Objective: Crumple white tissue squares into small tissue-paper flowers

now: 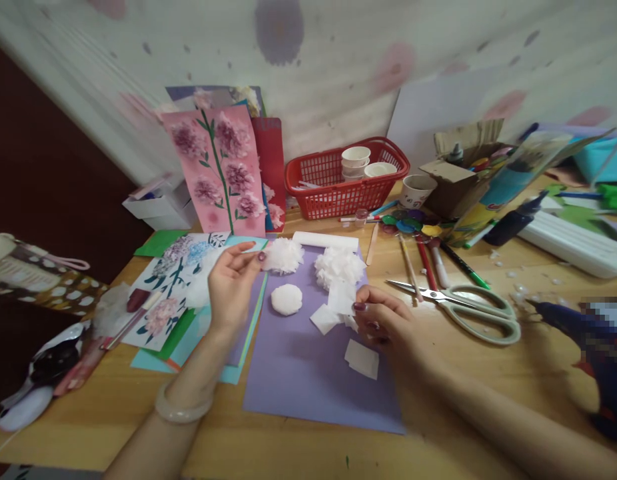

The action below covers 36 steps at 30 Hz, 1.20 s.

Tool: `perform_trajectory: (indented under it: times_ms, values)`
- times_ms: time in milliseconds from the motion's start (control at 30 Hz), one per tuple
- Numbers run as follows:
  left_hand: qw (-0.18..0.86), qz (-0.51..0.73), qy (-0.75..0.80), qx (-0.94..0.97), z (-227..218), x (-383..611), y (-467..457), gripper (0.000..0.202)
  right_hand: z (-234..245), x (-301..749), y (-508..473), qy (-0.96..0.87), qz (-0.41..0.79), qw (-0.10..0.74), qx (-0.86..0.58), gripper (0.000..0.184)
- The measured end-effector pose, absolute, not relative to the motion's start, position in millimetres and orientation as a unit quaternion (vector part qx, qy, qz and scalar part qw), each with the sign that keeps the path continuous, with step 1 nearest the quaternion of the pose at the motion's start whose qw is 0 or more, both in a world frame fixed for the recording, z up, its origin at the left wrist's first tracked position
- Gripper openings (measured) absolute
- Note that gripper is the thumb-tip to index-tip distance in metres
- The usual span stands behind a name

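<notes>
My left hand [233, 287] has its thumb and fingers drawn together in a pinch beside the left edge of a fluffy white paper flower [284, 256]. Whether anything is between those fingertips I cannot make out. Between thumb and fingers, my right hand [388, 317] pinches a small white paper square [341, 298] just in front of a second white paper flower [340, 267]. Loose white paper squares [362, 359] lie below it. A flat round white disc [286, 300] rests on the purple sheet [308, 393], under both hands.
A white paper roll [326, 240] lies behind the flowers. Scissors [468, 310] and a dark blue glue gun [588, 360] are at right, near brushes and pens. Behind stand a red basket [328, 193] with paper cups and a pink flower picture [193, 180]. Coloured sheets [153, 360] lie left.
</notes>
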<state>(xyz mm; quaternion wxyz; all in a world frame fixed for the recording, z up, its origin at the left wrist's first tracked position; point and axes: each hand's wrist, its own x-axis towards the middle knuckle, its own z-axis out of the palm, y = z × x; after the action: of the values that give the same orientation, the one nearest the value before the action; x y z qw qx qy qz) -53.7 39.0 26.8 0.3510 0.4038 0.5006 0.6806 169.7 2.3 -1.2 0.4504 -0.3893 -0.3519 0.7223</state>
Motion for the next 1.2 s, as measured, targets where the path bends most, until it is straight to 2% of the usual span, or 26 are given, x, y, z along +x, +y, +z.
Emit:
perform_trajectory:
  times_ms: [200,267,333,367,500,633,733,867,1200]
  values:
    - [0.088,0.548,0.69,0.464,23.8,-122.1,66.7,0.029,-2.4,168.6,1.3,-0.371,0.72,0.446,-0.381,0.004]
    - [0.005,0.535,0.698,0.476,26.1,-121.5,62.8,0.026,-1.0,168.4,0.4,-0.375,0.715,0.444,-0.389,0.005]
    - [-0.089,0.529,0.647,0.541,29.4,-101.9,50.3,0.013,1.3,168.2,-0.5,-0.384,0.71,0.434,-0.4,0.007]
    - [-0.068,0.533,0.599,0.594,30.8,-86.8,41.5,0.009,2.6,168.1,-0.9,-0.392,0.707,0.428,-0.404,0.009]
    - [0.167,0.46,0.438,0.754,29.9,-25.3,3.6,0.017,4.6,168.6,-1.4,-0.434,0.692,0.416,-0.4,0.017]
    - [0.364,0.442,0.432,0.697,19.8,-0.4,-14.2,0.023,1.8,170.5,-1.4,-0.468,0.681,0.407,-0.389,0.018]
    - [0.479,0.465,0.457,0.588,15.0,1.2,-15.1,0.017,1.8,171.9,-1.9,-0.484,0.685,0.396,-0.374,0.017]
    - [0.532,0.484,0.479,0.503,15.4,0.0,-13.2,0.011,6.4,172.9,-2.8,-0.51,0.678,0.38,-0.369,0.018]
    - [0.607,0.49,0.467,0.416,12.0,-1.2,-11.6,0.029,10.8,173.3,-3.9,-0.582,0.61,0.377,-0.383,0.017]
